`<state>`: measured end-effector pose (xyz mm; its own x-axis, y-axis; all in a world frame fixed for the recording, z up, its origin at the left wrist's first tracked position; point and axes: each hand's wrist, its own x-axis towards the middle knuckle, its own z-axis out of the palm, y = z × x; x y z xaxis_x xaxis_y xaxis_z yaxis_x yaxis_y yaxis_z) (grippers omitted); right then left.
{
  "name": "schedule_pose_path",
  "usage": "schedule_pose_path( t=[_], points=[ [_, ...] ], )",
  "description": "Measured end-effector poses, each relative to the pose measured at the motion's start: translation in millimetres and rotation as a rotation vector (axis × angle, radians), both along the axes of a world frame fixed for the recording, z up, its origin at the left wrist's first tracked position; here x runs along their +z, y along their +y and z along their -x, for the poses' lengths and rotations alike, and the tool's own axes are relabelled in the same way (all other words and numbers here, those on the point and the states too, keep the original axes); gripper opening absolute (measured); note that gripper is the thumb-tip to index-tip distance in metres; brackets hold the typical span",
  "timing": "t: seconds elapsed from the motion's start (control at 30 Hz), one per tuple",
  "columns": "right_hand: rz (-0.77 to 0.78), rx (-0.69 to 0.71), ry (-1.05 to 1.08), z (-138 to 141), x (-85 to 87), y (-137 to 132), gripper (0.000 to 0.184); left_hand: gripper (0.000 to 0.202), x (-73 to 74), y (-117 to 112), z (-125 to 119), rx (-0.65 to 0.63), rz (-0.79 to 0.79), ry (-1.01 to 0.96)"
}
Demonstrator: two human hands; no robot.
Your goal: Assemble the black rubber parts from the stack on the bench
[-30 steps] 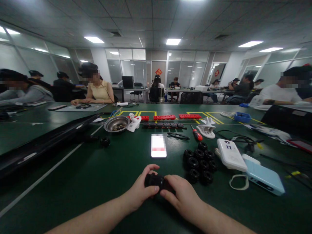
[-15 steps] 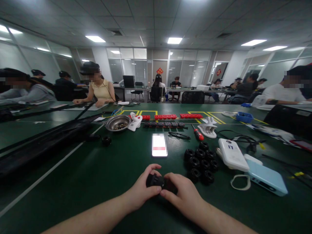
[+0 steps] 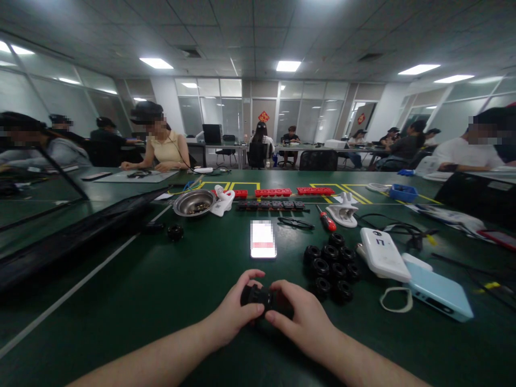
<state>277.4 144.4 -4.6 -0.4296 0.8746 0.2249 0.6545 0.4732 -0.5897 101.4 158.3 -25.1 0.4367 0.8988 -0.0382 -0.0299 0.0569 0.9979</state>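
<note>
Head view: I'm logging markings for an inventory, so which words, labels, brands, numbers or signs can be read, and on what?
"17": on the white device at right; the dark mark above it is unclear.
Phone: screen pixelated, unreadable.
Red diamond signs at the back: too small and blurred to read.
Held black part: no lettering can be made out.
No brand is legible.

bare left hand (image 3: 234,307) held a round black plastic part (image 3: 262,297) | bare right hand (image 3: 304,310) held its other end | shiny black rings (image 3: 330,252) sat nearby on the green table (image 3: 193,279)
</note>
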Motion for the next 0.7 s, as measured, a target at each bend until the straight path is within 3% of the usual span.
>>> schedule_pose_path(
  t=[0.1, 0.3, 0.47, 0.57, 0.63, 0.7],
  points=[
    [-0.042, 0.049, 0.009, -0.9, -2.3, 1.5, 0.024, 0.059, -1.5, -0.5, 1.2, -0.016, -0.061, -0.009],
    [-0.259, 0.164, 0.034, 0.1, -2.5, 1.0, 0.033, 0.050, 2.9, 1.4, -3.4, -0.032, 0.086, 0.036],
    [-0.092, 0.068, 0.072, 1.0, 1.1, 1.2, 0.040, 0.046, 3.0, 0.7, -2.4, -0.001, 0.092, -0.043],
    [0.013, 0.016, 0.049, 1.0, -0.1, 1.5, 0.021, 0.054, 2.4, -0.7, -0.2, -0.010, 0.055, -0.056],
    [0.023, 0.030, 0.027, 1.2, -1.3, 1.1, 0.016, 0.058, 2.9, -1.2, 0.7, -0.014, 0.022, -0.070],
    [-0.011, 0.064, 0.029, 1.4, -2.0, 0.4, 0.024, 0.056, 4.4, -0.9, 0.8, -0.032, 0.016, -0.073]
  ],
)
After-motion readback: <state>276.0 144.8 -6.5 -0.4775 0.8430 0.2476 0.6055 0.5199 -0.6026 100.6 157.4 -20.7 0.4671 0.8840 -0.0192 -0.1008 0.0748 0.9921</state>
